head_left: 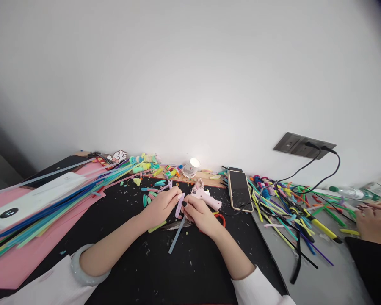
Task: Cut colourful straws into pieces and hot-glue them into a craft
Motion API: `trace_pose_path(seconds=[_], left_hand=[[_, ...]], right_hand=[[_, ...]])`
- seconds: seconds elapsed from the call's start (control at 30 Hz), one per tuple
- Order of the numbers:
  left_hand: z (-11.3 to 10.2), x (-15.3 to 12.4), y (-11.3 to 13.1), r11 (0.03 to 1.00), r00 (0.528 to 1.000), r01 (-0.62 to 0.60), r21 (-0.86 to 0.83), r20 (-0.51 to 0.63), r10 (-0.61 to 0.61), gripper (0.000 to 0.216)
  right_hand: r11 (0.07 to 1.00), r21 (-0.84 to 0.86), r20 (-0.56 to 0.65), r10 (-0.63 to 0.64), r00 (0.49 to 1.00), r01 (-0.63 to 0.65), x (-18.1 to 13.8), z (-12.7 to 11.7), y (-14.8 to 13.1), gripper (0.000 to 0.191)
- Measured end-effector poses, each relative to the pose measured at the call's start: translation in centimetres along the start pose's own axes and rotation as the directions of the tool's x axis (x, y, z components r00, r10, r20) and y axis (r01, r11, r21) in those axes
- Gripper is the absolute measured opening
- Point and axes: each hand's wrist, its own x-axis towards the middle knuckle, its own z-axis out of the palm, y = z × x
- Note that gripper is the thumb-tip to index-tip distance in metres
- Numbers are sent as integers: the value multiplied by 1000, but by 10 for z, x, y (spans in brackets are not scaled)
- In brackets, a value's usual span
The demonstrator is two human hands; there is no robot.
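A bent lilac pipe cleaner (pixel 179 206) is held between my two hands above the black mat (pixel 139 271). My left hand (pixel 164 205) pinches it from the left, and the fingers of my right hand (pixel 200 215) close on it from the other side. Beneath my right hand lies a pair of scissors with red handles (pixel 221 219), its blades partly covered. A pale grey-blue stick (pixel 177 238) slants downward just below my fingers; whether I hold it is unclear. Right behind my right hand rests a pink glue gun (pixel 211 201).
Long pipe cleaners (pixel 66 203) and a white box (pixel 34 199) lie on pink sheets at left. A paper cup (pixel 191 167) stands by the wall. A phone (pixel 240 189), more pipe cleaners and yellow-handled pliers (pixel 324 228) are at right. Another person's hand (pixel 376 226) is far right.
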Motion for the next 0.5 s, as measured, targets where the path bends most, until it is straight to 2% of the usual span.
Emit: trace_pose_path(seconds=[0.27, 0.5], left_hand=[[3, 1, -3, 1000, 1000, 15, -8, 14, -15, 26], [-1, 1, -1, 999, 999, 40, -16, 38, -39, 26]], right_hand=[[999, -53, -55, -15, 998, 12, 1, 1, 1, 25], [995, -97, -160, -38, 986, 22, 3, -2, 7, 21]])
